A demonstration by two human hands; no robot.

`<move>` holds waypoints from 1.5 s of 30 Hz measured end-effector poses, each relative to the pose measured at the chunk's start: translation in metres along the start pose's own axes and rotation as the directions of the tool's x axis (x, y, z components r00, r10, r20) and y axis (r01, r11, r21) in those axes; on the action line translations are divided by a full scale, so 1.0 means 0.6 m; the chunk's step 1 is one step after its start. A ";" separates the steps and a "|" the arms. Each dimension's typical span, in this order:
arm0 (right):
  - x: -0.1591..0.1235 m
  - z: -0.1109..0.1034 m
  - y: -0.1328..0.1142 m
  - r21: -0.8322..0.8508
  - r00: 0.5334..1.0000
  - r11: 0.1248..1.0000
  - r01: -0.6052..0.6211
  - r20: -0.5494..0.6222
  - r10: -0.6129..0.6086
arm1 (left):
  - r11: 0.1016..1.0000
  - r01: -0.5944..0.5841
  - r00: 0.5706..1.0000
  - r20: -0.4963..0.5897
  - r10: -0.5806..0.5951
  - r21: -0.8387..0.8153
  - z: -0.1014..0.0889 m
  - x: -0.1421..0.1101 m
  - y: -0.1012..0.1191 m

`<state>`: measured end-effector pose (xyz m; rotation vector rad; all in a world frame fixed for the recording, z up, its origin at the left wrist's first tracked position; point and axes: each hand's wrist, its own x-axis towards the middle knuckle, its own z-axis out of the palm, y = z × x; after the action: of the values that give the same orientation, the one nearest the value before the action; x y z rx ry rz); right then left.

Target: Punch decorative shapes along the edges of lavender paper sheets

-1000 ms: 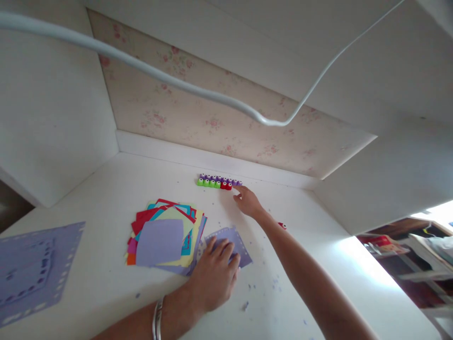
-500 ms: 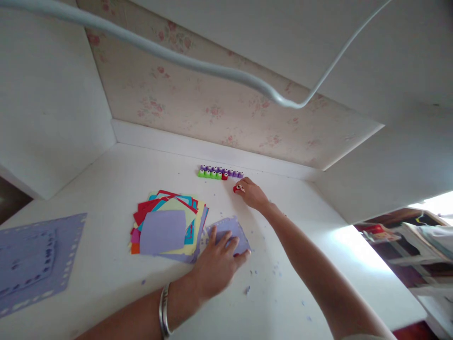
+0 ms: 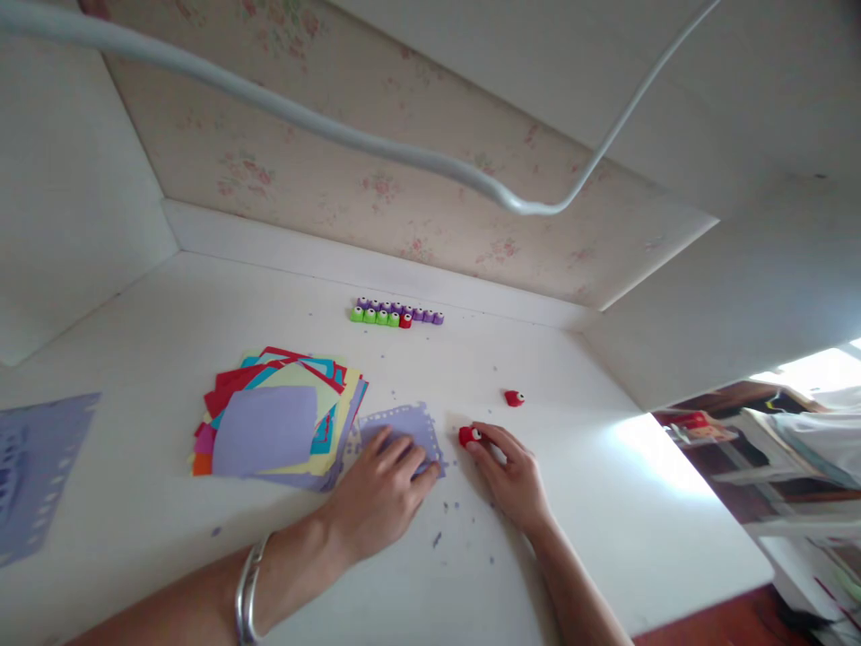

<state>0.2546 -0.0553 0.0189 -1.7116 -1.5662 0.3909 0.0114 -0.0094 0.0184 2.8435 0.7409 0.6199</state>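
Observation:
My left hand (image 3: 383,489) lies flat, fingers spread, on a small lilac paper square (image 3: 404,429) with punched edges. My right hand (image 3: 511,475) rests on the white desk just right of that paper, its fingertips pinched round a small red paper punch (image 3: 469,436). A second red punch (image 3: 515,397) sits alone a little farther back and to the right. A row of green, purple and red punches (image 3: 396,314) stands near the back wall.
A fanned stack of coloured paper squares (image 3: 275,420) with a lilac sheet on top lies left of my left hand. A large lilac punched sheet (image 3: 33,467) is at the far left. Paper bits litter the white desk (image 3: 605,502). A white cable (image 3: 336,135) hangs overhead.
My right hand took a red punch from the back row and drew it toward me, down to the lilac paper. My left hand stayed on the paper. The view tilted.

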 end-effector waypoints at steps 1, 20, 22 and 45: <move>-0.005 0.002 0.001 0.027 0.999 0.999 -0.017 -0.045 0.018 | 0.999 -0.029 1.000 0.002 0.029 0.032 0.001 -0.002 0.002; -0.002 0.010 -0.007 0.149 1.000 0.989 0.011 0.026 -0.015 | 0.991 -0.105 0.993 0.038 0.109 -0.084 -0.001 0.002 -0.009; -0.001 0.008 -0.005 0.134 0.999 0.991 0.027 0.041 -0.033 | 0.991 -0.072 0.996 0.053 0.078 -0.114 -0.002 0.003 -0.011; -0.004 -0.001 -0.006 0.060 0.976 0.990 0.125 0.173 -0.134 | 0.987 -0.041 0.995 0.085 0.055 -0.156 -0.005 0.002 -0.016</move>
<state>0.2521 -0.0579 0.0214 -1.5629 -1.7704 0.5222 0.0071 -0.0004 0.0192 2.7334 0.5843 0.5277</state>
